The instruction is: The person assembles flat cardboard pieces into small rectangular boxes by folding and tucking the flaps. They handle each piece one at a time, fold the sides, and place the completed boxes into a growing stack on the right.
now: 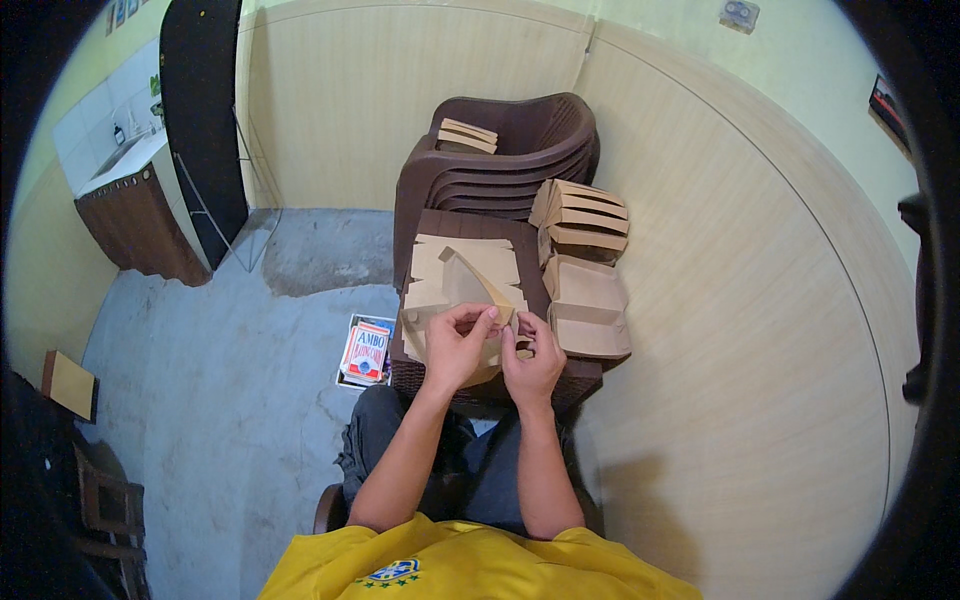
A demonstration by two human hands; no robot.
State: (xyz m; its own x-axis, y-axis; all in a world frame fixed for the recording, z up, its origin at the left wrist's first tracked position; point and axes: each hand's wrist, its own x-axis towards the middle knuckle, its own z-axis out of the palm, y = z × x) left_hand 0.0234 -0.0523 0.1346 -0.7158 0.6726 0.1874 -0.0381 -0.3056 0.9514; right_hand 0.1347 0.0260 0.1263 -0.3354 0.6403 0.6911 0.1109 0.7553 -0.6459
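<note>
My left hand [458, 347] and my right hand [533, 362] meet over the brown table [472, 226], both pinching a brown cardboard box [478, 274] at its near right corner. One narrow side of this box stands folded up and slants away to the far left. The left thumb and fingers press the corner from the left, while the right fingers grip its right edge. Underneath lie flat cardboard blanks [505, 256] with notched edges. My hands hide the near part of the box.
Right of the table sit an open cardboard box [590, 311] and several nested boxes [585, 215]. Stacked brown plastic chairs [490, 175] stand behind, with more folded cardboard [468, 136] on the seat. A white basket [343, 372] holding a printed packet [365, 349] is on the floor at left.
</note>
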